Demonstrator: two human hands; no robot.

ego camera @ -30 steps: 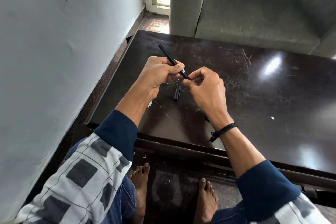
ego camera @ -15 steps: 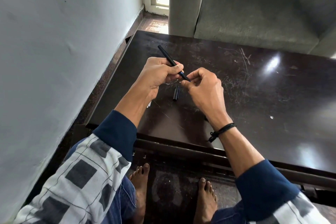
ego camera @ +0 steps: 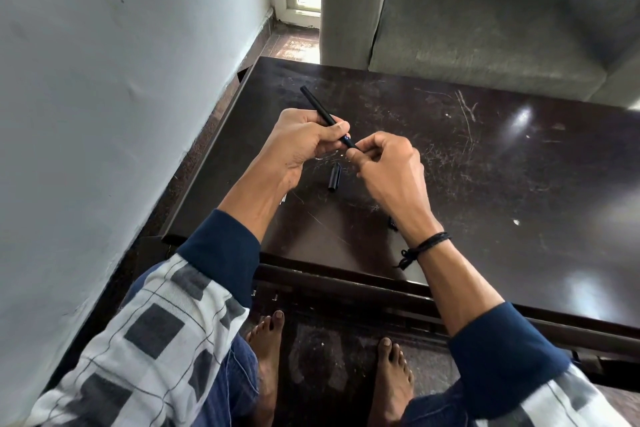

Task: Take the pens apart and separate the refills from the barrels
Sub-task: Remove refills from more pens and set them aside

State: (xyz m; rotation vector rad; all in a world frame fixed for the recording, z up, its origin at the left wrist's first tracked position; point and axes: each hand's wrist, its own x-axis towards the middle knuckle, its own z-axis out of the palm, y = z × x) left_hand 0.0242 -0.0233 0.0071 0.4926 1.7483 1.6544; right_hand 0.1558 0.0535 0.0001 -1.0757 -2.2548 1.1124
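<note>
My left hand (ego camera: 304,140) grips a slim black pen barrel (ego camera: 317,107), whose far end sticks up and to the left above the dark table (ego camera: 485,163). My right hand (ego camera: 384,163) pinches the pen's tip end with thumb and forefinger, right beside the left fingers. A short black pen cap (ego camera: 334,177) lies on the table below and between the hands. A small dark pen part (ego camera: 393,222) peeks out by my right wrist, mostly hidden. Something small and pale lies under my left wrist, mostly covered.
A white wall (ego camera: 121,80) runs close along the table's left edge. A grey sofa (ego camera: 485,17) stands behind the far edge. My bare feet (ego camera: 270,336) rest on the floor beneath the near edge. The tabletop is scratched and glossy.
Both hands stay together on the pen; the right fingertips have shifted slightly on the tip end. The cap on the table has not moved.
</note>
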